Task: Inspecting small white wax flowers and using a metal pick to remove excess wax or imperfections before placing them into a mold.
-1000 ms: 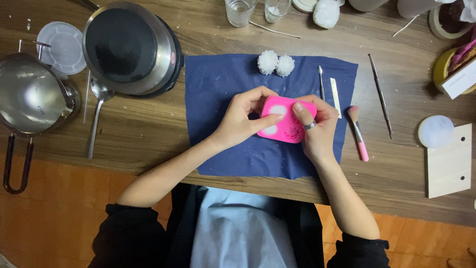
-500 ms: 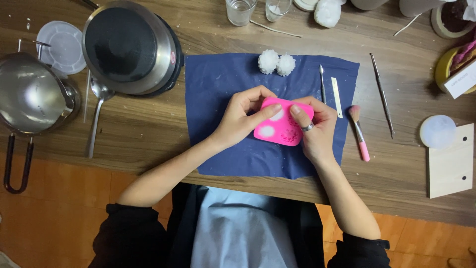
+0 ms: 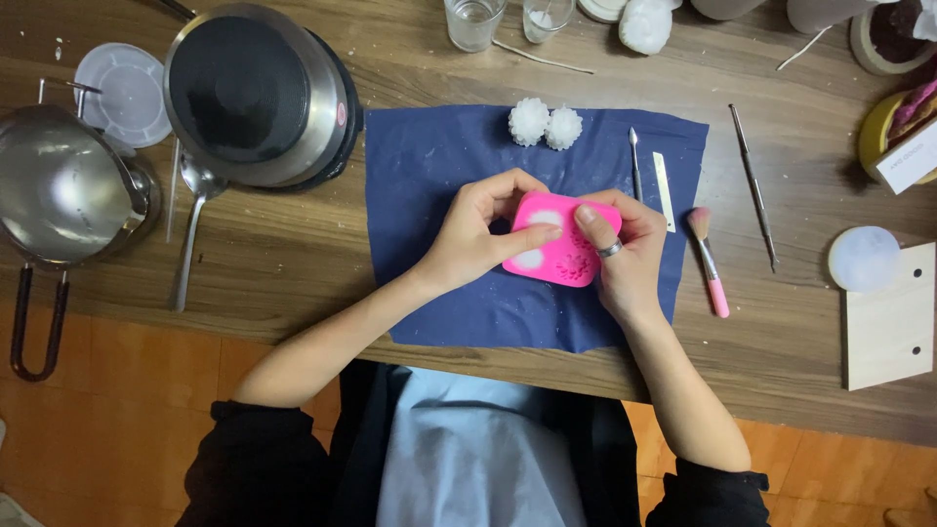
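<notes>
Pink mould (image 3: 561,252) lying over middle of blue cloth (image 3: 429,166), both hands gripping it. Left hand (image 3: 478,234) pinching near edge, thumb pressing top. Right hand (image 3: 625,256), ringed, clasping far side. Two white wax flowers (image 3: 545,125) sitting at cloth's far edge; pink brush (image 3: 708,263) lying just off cloth's right border.

Pink mould (image 3: 561,249) on a navy blue cloth (image 3: 429,176), brown wood-grain table (image 3: 283,263).

The mould is bright pink with 2 white-filled cavities and a flower pattern pressed into it. 2 white ridged pieces (image 3: 545,125) sit on the blue cloth. A brush (image 3: 708,262) has a pink handle and tan bristles. The round pot (image 3: 256,93) is silver steel with a black centre; the ring (image 3: 610,249) is silver.
</notes>
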